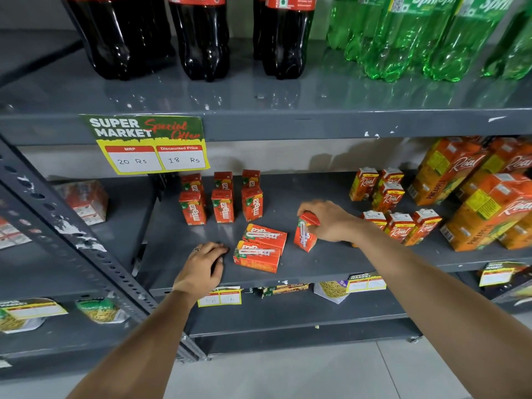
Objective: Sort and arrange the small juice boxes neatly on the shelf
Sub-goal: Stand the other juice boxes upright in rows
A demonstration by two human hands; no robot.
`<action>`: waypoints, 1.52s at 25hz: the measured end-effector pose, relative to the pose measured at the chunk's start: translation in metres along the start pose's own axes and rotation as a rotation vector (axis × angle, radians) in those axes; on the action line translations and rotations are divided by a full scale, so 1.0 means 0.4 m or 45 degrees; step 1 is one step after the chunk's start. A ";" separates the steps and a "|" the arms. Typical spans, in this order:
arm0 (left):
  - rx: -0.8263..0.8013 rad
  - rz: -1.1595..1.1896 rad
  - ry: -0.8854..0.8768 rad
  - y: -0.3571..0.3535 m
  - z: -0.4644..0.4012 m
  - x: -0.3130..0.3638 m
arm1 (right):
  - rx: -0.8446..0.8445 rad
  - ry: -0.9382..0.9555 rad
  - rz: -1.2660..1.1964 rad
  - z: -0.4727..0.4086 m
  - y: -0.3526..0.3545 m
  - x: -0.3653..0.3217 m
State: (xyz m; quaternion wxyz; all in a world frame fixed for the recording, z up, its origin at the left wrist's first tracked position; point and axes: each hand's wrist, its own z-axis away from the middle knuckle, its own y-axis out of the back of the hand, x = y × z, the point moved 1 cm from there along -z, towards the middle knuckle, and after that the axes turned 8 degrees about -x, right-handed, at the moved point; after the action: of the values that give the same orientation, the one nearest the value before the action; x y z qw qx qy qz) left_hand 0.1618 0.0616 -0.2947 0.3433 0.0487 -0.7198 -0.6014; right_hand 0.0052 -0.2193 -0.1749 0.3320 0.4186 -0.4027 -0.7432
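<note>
Currently, status by item:

Held box: the right hand (331, 220) pinches a small red juice box (305, 233) by its top end, fingers (308, 210) pressed onto the top edge; the box is tilted, its lower corner touching or just above the shelf (331, 263), which cannot be told apart.
Held box axis: roughly upright, leaning toward the right, straw side facing the camera.
Left hand: the left hand (201, 267) rests palm-down on the shelf, fingers loosely curled and holding nothing, fingertips just beside the two lying boxes (260, 249).
Lying boxes: two red boxes flat on their sides, touching each other, long axes running left to right, straws on top.
Key relation: the lying boxes are immediately to the right of the left fingertips, so the left hand is the nearer one; the right hand is occupied.
Standing group: six red boxes (221, 198) upright in two rows of three, behind the lying pair; judged to be the destination, with room to its right.
Readable print, red boxes: "maaza".
Readable print, right side: small cartons (385, 188) marked "Réal"; large cartons (449, 171) marked "Réal" and "PINEAPPLE".
Price tag (146, 144): "SUPER MARKET Special Offer", "MRP 20 Rs", "Discounted Price 18 Rs".
Upper shelf: dark cola bottles (201, 36); green bottles (403, 38), label partly legible as "Spri".
</note>
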 end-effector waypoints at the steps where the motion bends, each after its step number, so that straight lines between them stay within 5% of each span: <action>1: 0.001 0.006 -0.002 0.000 -0.002 0.000 | -0.047 -0.003 0.026 0.004 0.007 0.000; 4: 0.005 0.010 0.000 -0.001 0.001 0.001 | -0.218 0.038 0.111 0.020 0.021 -0.008; 16: 0.009 0.009 -0.005 0.001 0.000 0.005 | -0.074 -0.015 0.163 0.010 0.026 -0.040; 21: 0.011 0.009 -0.004 -0.002 0.003 0.002 | -0.303 0.027 0.334 0.018 0.036 -0.039; 32: 0.115 -0.019 0.167 0.001 -0.006 -0.003 | -0.202 -0.154 0.301 0.021 0.046 -0.044; 38: 0.086 -0.160 0.219 0.000 -0.008 -0.021 | -0.450 -0.187 0.337 0.024 0.081 -0.062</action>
State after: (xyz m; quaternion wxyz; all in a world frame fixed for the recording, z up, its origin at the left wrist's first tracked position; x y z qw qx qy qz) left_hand 0.1700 0.0631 -0.2981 0.3635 0.1567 -0.7030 -0.5908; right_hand 0.0123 -0.2103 -0.1347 0.4645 0.2423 -0.3407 -0.7807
